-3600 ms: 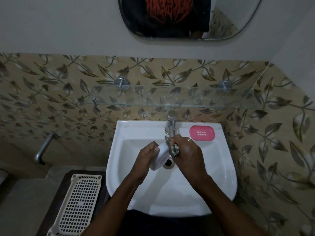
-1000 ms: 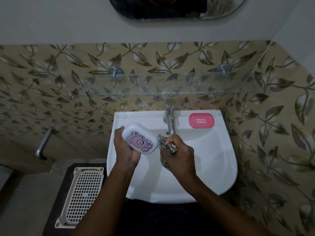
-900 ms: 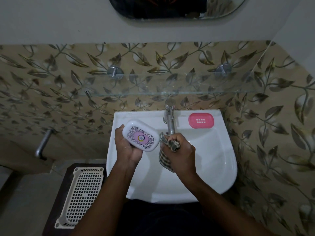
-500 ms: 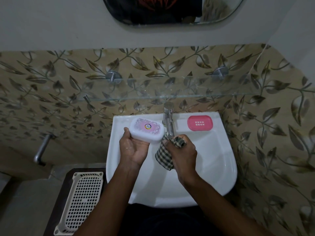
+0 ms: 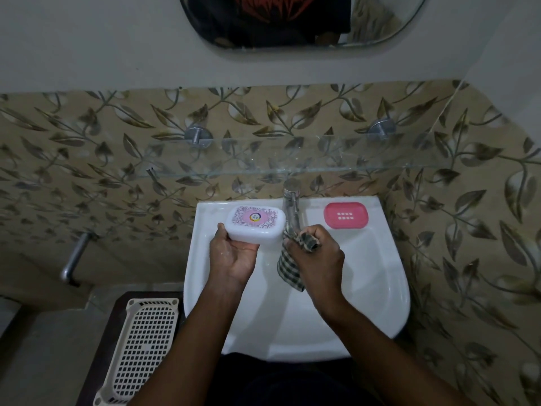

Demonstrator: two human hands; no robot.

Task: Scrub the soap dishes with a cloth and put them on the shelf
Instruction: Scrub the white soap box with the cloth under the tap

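The white lidded soap dish [image 5: 254, 227] sat in the left hand [image 5: 234, 256], gripped from its near side, with the thumb at its left end and the palm cupped under it. It was held over the far left part of the white ceramic basin [image 5: 380, 273]. Its long axis ran left to right, roughly parallel to the front edge of the glass shelf [image 5: 322, 159], which lay directly beyond and above it. So the left hand was the nearer one to the shelf, and the move probably called for a lift up and away rather than any turning. The steel tap [image 5: 291, 206] stood just right of the dish, very close to its right end.

The right hand [image 5: 317, 259] was clenched around a bunched checked cloth [image 5: 289, 271], whose tail hung limp over the bowl. This hand was just beside the dish but not touching it.

The dish was smooth, rounded plastic, an oblong with a pink and purple patterned label on its lid. It likely was slick if wet. The shelf was clear glass on two round metal brackets. A pink soap dish [image 5: 345, 215] with a slotted centre lay flat on the basin's far right ledge, not yet picked up.
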